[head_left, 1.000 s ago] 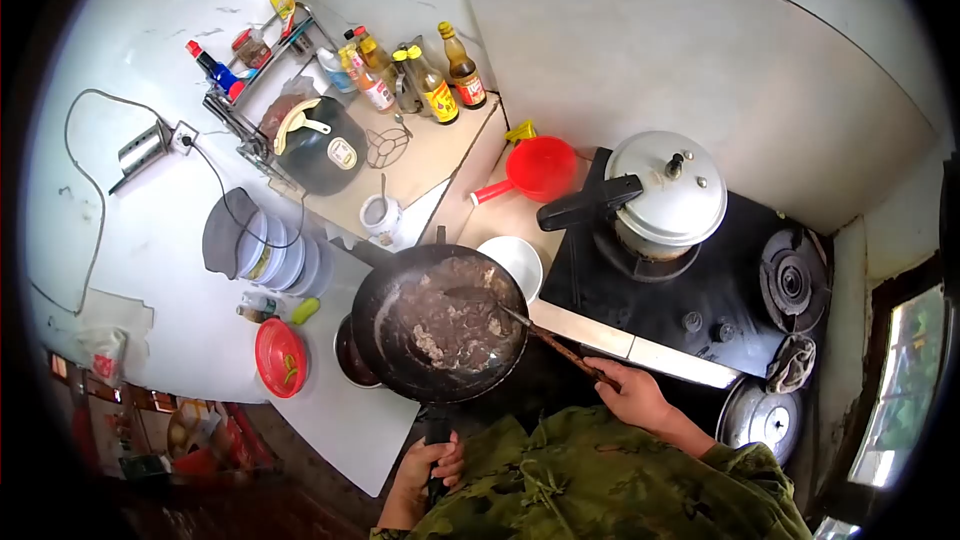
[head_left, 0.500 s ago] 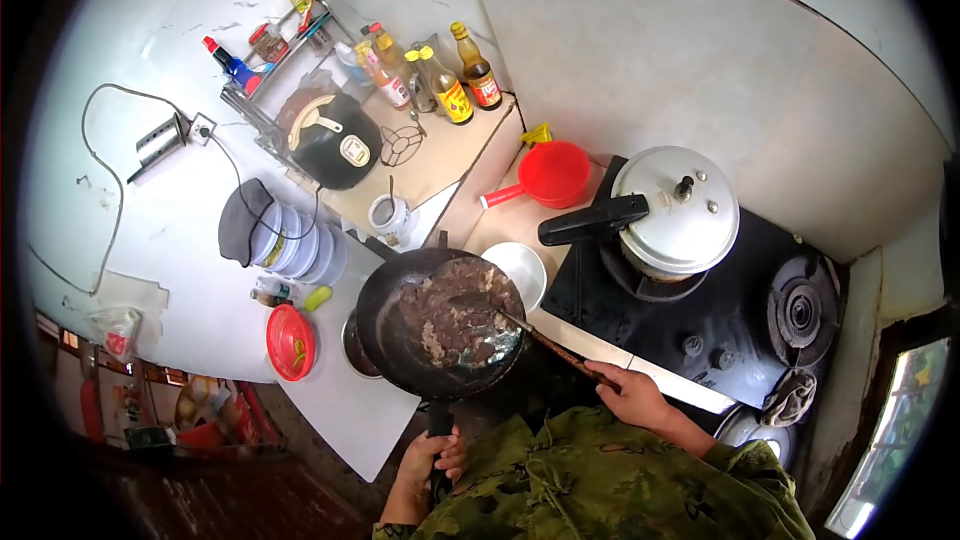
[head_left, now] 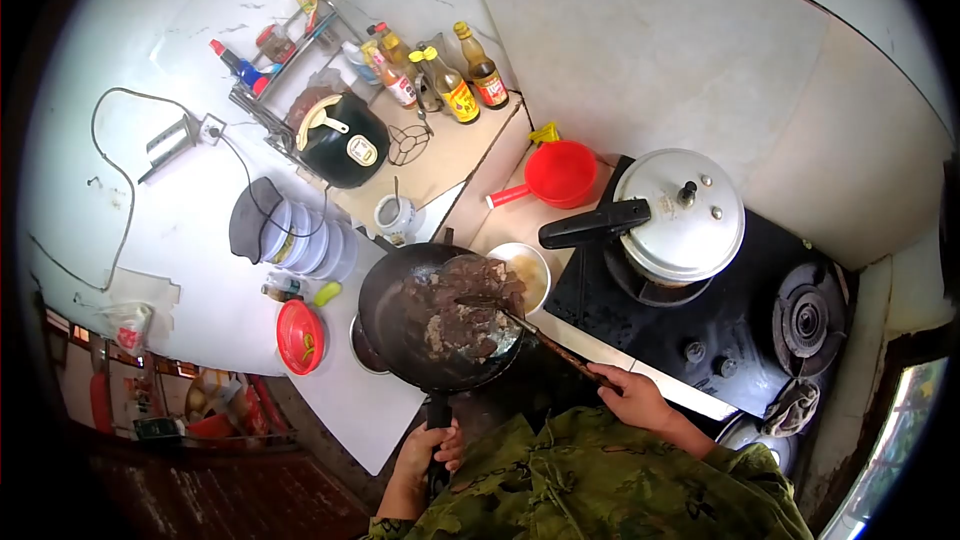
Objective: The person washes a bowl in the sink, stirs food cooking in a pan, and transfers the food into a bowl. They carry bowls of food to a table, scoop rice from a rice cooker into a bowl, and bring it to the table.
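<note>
My left hand [head_left: 437, 450] is wrapped round the black handle of a wok [head_left: 385, 305], held up in front of my body. Inside the wok, dark brown chopped food [head_left: 465, 300], perhaps meat, is gathered toward the far right side. My right hand [head_left: 637, 400] grips the long brown handle of a spatula [head_left: 548, 342], whose head lies among the food and is partly hidden. Just beyond the wok's right rim stands a white bowl [head_left: 544, 258] with pale brownish contents; the wok's edge overlaps it in view.
A pressure cooker [head_left: 672, 225] sits on the black gas stove [head_left: 650, 325], its handle pointing toward the bowl. Behind the bowl lies a red ladle [head_left: 560, 175]. Left are a small jar [head_left: 393, 215], a red basket [head_left: 300, 335], a rice cooker [head_left: 345, 145] and several sauce bottles [head_left: 455, 90].
The food has shifted toward the wok's far right rim, with the spatula head slightly farther up. Brownish contents now show in the white bowl, which looked plain white before.
</note>
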Motion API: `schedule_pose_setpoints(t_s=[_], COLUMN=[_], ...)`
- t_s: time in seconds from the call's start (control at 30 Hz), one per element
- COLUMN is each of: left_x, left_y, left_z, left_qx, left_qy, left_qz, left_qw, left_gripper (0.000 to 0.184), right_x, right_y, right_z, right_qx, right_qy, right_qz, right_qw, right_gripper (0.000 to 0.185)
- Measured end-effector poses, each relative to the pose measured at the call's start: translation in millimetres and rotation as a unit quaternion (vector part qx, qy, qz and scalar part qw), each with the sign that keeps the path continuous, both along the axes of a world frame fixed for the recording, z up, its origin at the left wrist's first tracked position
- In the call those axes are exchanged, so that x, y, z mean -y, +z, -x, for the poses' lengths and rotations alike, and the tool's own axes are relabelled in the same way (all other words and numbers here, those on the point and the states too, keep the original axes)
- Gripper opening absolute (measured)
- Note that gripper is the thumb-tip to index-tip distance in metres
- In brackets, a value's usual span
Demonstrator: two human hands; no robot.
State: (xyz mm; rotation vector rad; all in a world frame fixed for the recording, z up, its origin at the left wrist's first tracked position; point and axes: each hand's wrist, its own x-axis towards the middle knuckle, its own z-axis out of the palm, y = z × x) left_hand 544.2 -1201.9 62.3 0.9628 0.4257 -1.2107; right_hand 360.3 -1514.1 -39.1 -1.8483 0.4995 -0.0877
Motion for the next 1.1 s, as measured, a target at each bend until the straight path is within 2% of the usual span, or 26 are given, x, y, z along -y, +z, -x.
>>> schedule_pose_setpoints(t_s=[0.73, 0.83, 0.9, 0.93, 1.0, 1.1], left_x=[31, 31, 33, 36, 40, 44], left_y=[21, 18, 18, 21, 25, 28], left_z=[-8, -11, -12, -12, -12, -14], left_qx=[0.067, 0.065, 0.059, 0.065, 0.071, 0.080], left_qy=[-0.008, -0.008, -0.010, -0.010, -0.010, -0.015], left_qz=[-0.064, -0.068, -0.066, -0.084, -0.103, -0.105], left_qw=[0.996, 0.996, 0.996, 0.994, 0.992, 0.991], left_gripper=[0.014, 0.015, 0.016, 0.016, 0.015, 0.015], right_x=[17, 23, 27, 31, 42, 49], right_y=[-7, 5, 8, 16, 37, 34], right_z=[-4, -5, -7, -8, -10, -17], right_qx=[-0.021, -0.014, 0.124, 0.124, 0.077, 0.115], right_qy=[0.019, 0.029, 0.049, 0.049, 0.135, 0.165], right_qz=[-0.095, -0.054, 0.073, 0.071, 0.145, 0.213], right_qw=[0.995, 0.998, 0.988, 0.989, 0.977, 0.956], right_gripper=[0.042, 0.042, 0.043, 0.043, 0.042, 0.043])
